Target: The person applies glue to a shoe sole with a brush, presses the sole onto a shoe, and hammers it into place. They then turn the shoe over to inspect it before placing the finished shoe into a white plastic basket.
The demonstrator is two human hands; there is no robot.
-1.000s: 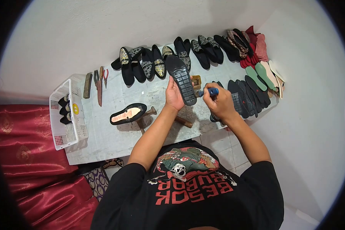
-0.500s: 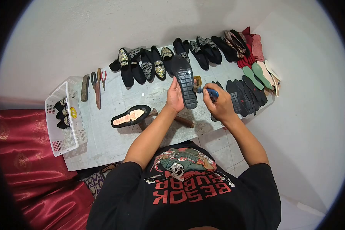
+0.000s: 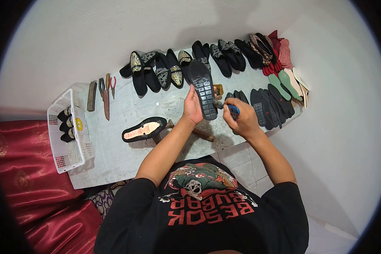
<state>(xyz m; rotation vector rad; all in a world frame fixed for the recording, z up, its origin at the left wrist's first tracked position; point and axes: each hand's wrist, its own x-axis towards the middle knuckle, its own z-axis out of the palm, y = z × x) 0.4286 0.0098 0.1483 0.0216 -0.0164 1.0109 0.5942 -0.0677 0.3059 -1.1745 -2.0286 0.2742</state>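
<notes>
Starting far left: red satin cloth (image 3: 29, 169), cut off by the dark lens edge. Beside it, white basket (image 3: 88, 144) at the table (image 3: 110, 156) end, with dark patterned shoes (image 3: 67, 124) inside; total count unclear through the mesh. Then grey bar (image 3: 91, 96), dark-handled tool (image 3: 101, 86), wooden-handled knife (image 3: 106, 101) and red-handled pliers (image 3: 113, 87). Can't tell where the dark-handled tool ends against the knife.

Along the wall side, a row of black shoes (image 3: 138, 78), some overlapping, some with gold or silver fronts. Nearer the body, a black shoe with a pale patch (image 3: 144, 130), touching a metal piece (image 3: 169, 124), partly hidden by the left forearm. Just right of the forearm, wooden handle (image 3: 203, 134); link to the metal piece hidden.

Left hand (image 3: 193, 108) gripping black sole (image 3: 204, 91) by its left side, above the table, grid tread facing the camera. Thumb on the edge, other fingers mostly hidden behind. Past the sole, yellowish container (image 3: 218, 90), partly covered.

Right hand (image 3: 244, 118) closed around blue-handled brush (image 3: 232, 109), tip close to the sole's right edge; contact too small to confirm. Behind and under that hand, dark soles (image 3: 240, 95), partly blocked. Further right, more black soles (image 3: 260, 109), overlapping, then green insoles (image 3: 279, 83), cream insoles (image 3: 301, 80) and red and pink material (image 3: 285, 53), shapes hard to separate.
</notes>
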